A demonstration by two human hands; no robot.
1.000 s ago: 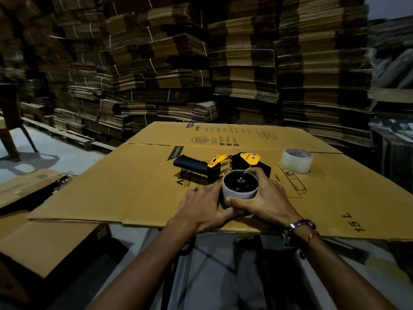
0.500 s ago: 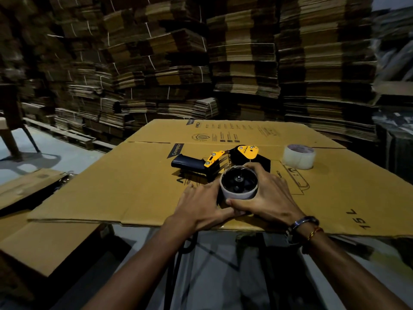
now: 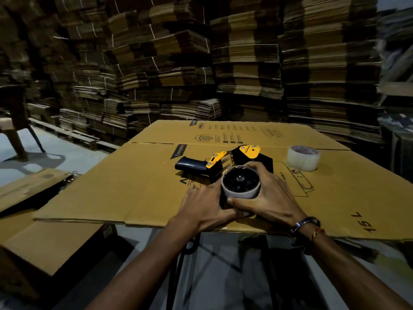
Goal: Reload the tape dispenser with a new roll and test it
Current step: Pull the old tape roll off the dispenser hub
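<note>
Both hands are on the tape dispenser (image 3: 225, 166), lying on its side on the flattened cardboard sheet (image 3: 125, 180). The right hand (image 3: 271, 198) wraps round the grey core (image 3: 241, 185) on the hub, thumb and fingers grasping it. The left hand (image 3: 206, 203) presses flat beside it, steadying the frame. The new clear roll (image 3: 302, 158) sits well off to the right, untouched.

"Crompton" is printed in white on a dark label (image 3: 180, 150) on the flattened cardboard sheet (image 3: 134, 186). "15 L" (image 3: 363, 222) is marked near its right edge. "AMICA" (image 3: 282, 176) is printed beside a line drawing; smaller print stays illegible.
</note>
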